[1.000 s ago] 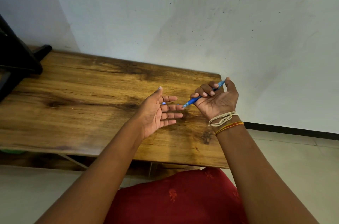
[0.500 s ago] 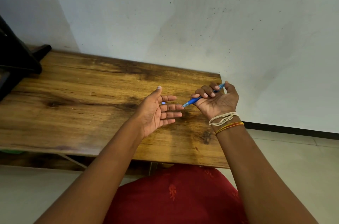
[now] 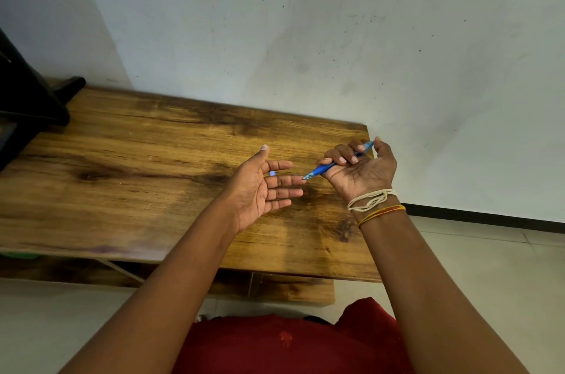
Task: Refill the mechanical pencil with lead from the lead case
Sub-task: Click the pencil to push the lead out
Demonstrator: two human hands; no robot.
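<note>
My right hand (image 3: 360, 168) is closed around a blue mechanical pencil (image 3: 324, 169), palm up, thumb raised by the pencil's rear end. The pencil's tip points left and touches the fingertip of my left hand (image 3: 263, 187). That left hand is flat and palm up with fingers spread, over the wooden table (image 3: 128, 190). A small pale blue piece (image 3: 272, 173) shows between its index and middle fingers; I cannot tell whether it is the lead case or lies on the table behind them.
A black object (image 3: 27, 98) stands at the table's far left corner. A white wall runs behind the table. The table's right edge is just beyond my right hand, with tiled floor (image 3: 489, 266) below. A lower shelf sits under the tabletop.
Almost nothing has moved; both hands hold the same pose, with the pencil tip still at my left fingertips.
</note>
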